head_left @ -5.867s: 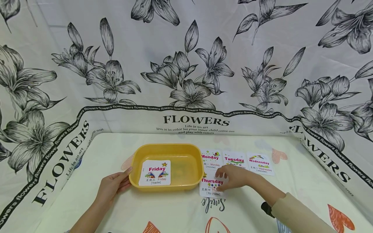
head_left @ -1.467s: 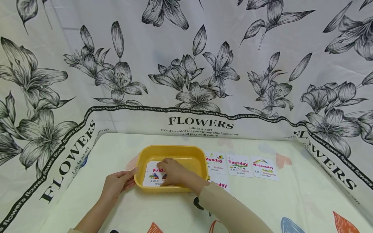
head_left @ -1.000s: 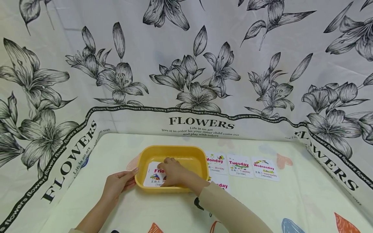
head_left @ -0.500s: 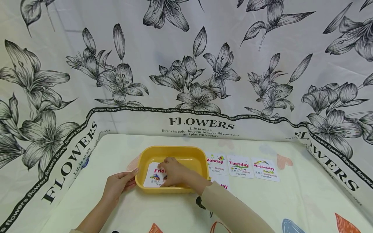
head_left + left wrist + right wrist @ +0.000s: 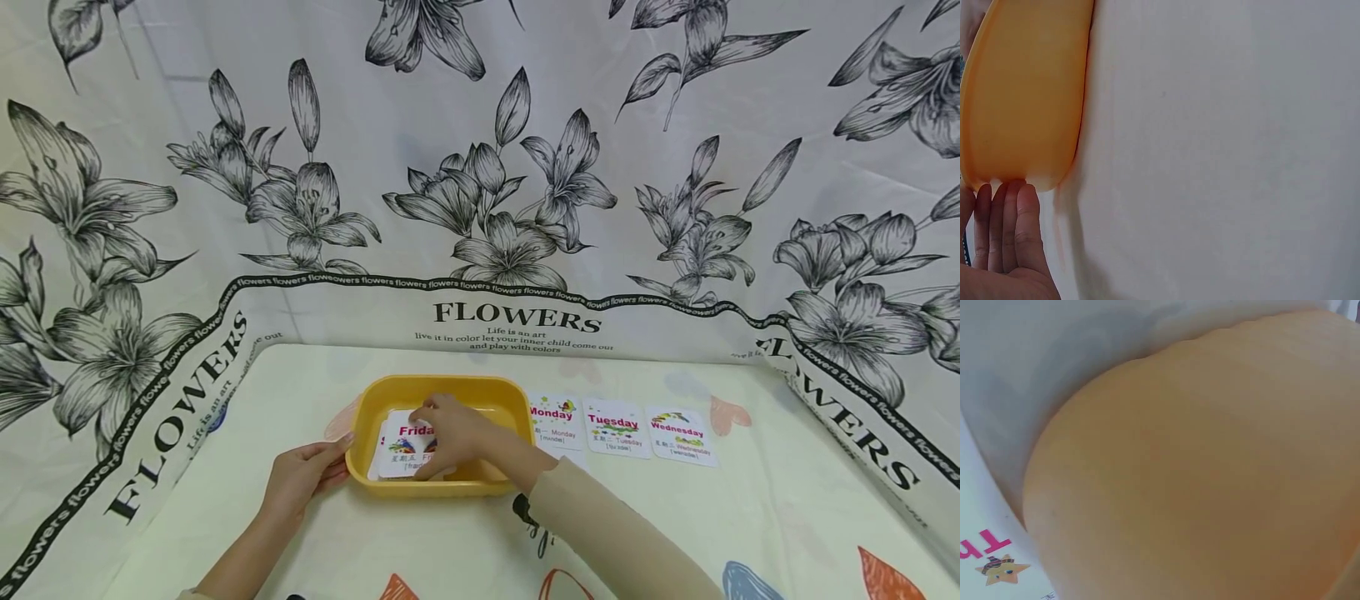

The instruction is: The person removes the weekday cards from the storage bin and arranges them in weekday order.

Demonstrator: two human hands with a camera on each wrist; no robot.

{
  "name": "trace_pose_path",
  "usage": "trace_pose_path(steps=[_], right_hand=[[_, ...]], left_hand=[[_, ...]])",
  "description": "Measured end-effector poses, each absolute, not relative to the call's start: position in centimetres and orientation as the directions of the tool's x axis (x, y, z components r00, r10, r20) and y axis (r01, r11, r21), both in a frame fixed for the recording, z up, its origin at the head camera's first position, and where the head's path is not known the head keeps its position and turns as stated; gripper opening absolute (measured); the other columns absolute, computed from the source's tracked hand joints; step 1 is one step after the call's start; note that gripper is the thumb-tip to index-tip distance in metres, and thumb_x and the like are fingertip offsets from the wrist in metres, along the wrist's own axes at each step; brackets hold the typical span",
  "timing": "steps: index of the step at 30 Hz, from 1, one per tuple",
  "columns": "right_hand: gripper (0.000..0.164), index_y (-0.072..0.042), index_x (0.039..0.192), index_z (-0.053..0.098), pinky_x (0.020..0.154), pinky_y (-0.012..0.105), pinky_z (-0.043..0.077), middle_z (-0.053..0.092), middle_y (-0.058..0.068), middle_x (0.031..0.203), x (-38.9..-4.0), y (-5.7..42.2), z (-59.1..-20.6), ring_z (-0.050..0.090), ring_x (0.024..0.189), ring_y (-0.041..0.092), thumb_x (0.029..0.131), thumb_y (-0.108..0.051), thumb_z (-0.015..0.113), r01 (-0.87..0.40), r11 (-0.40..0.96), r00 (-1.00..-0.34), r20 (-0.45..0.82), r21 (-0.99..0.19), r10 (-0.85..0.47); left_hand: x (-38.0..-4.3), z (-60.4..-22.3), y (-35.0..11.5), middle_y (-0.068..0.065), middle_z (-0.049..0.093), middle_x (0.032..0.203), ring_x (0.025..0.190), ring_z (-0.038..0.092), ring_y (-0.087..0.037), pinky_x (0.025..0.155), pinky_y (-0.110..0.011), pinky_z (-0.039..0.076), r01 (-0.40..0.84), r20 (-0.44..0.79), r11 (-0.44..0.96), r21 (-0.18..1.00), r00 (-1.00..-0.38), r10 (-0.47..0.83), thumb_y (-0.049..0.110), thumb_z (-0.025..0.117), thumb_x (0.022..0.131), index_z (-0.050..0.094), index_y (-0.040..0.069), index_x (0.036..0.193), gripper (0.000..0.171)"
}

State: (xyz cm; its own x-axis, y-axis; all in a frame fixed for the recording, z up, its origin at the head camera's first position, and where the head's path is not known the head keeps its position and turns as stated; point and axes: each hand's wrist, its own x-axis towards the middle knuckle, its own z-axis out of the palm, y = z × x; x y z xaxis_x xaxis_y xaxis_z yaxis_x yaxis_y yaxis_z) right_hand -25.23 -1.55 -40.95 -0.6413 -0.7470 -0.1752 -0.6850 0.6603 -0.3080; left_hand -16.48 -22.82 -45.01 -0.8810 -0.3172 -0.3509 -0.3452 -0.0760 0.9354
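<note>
My left hand (image 5: 306,475) holds the left end of a yellow plastic tray (image 5: 517,417), thumb at the rim and fingers along the outer wall (image 5: 1029,94). Inside the tray, my right hand (image 5: 457,433) pinches the Friday card (image 5: 397,447) between thumb and fingers. A sliver of another white card (image 5: 375,467) shows under its left edge. To the right of the tray lie the Monday card (image 5: 553,425), Tuesday card (image 5: 617,437) and Wednesday card (image 5: 681,446) in a row. My right forearm mostly hides the Thursday card, whose corner (image 5: 985,515) appears in the right wrist view.
A pale tablecloth (image 5: 420,546) with printed hearts and leaf shapes covers the table. Behind it hangs a white curtain (image 5: 375,312) with black flower drawings and lettering.
My right hand has moved left from the Thursday card into the tray and taken hold of the Friday card. That card has just shifted slightly right, baring a card beneath. The left hand stays put.
</note>
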Motion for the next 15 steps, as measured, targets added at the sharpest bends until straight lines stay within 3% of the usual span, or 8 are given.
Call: trace_pose_path(steps=[15], right_hand=[[0.074, -0.017, 0.124, 0.052, 0.099, 0.026, 0.041, 0.039, 0.004, 0.129, -25.9, 1.5, -40.5, 0.037, 0.113, 0.016, 0.062, -0.046, 0.080, -0.658, 0.658, -0.656, -0.151, -0.365, -0.740]], left_hand=[[-16.4, -45.0, -22.8, 0.004, 0.068, 0.071, 0.064, 0.066, -0.007, 0.064, -0.022, 0.057, -0.351, -0.355, -0.071, 0.934, -0.881, -0.312, 0.037, 0.071, 0.077, 0.060, -0.008, 0.103, 0.053]])
